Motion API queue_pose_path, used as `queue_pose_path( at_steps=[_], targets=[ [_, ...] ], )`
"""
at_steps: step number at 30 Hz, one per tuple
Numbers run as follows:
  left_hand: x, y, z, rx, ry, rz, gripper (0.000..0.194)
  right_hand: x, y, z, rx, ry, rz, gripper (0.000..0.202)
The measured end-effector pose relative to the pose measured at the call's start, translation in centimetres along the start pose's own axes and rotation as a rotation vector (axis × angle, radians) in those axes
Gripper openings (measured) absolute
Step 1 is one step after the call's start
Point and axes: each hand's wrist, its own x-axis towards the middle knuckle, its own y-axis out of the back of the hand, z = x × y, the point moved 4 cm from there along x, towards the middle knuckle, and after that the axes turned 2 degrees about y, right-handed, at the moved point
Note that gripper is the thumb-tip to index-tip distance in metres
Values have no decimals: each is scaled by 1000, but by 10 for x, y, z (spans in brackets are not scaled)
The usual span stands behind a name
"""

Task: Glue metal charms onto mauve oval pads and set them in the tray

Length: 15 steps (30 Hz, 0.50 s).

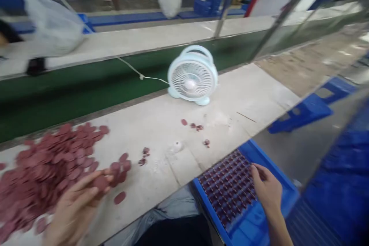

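Note:
My left hand (83, 201) pinches a flat reddish-brown disc (100, 183) between thumb and fingers. It is beside a large heap of the same discs (49, 169) on the left of the white table. A few loose discs (122, 167) lie just beyond its fingertips, and a single disc lies nearer the table edge. My right hand (266, 186) is at the right side of a blue tray (276, 178), thumb and fingers closed together; what they hold, if anything, is hidden. Rows of small dark maroon parts (229, 186) stand packed in the tray.
A pale blue fan (191, 75) stands at the table's back edge, its cord running left. Small dark parts (144, 155), a white round piece (177, 146) and a thin stick (246, 117) lie on the table (138, 119). Blue stools (302, 113) stand at the right.

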Motion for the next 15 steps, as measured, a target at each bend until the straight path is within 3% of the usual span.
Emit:
queue_pose_path(
  at_steps=[2, 3, 6, 8, 11, 15],
  targets=[
    [-15, -20, -17, -228, 44, -113, 30, -33, -22, -56, 258, 80, -99, 42],
    [-21, -30, -25, -321, 78, -163, 32, -50, -39, -84, 649, 37, -241, 39],
    [-31, -50, -45, -431, 115, -217, 34, -102, -102, -168, 1381, -369, -998, 51],
    [-37, -60, -53, -496, 130, -302, 33, -117, -131, -210, 1660, -659, -1297, 59],
    [-45, -66, -57, -516, 130, -355, 31, -106, -157, -243, 1936, -847, -1372, 54],
    [-46, -65, -60, -424, 106, -360, 34, -94, -156, -252, 1924, -812, -1358, 31]
  ],
)
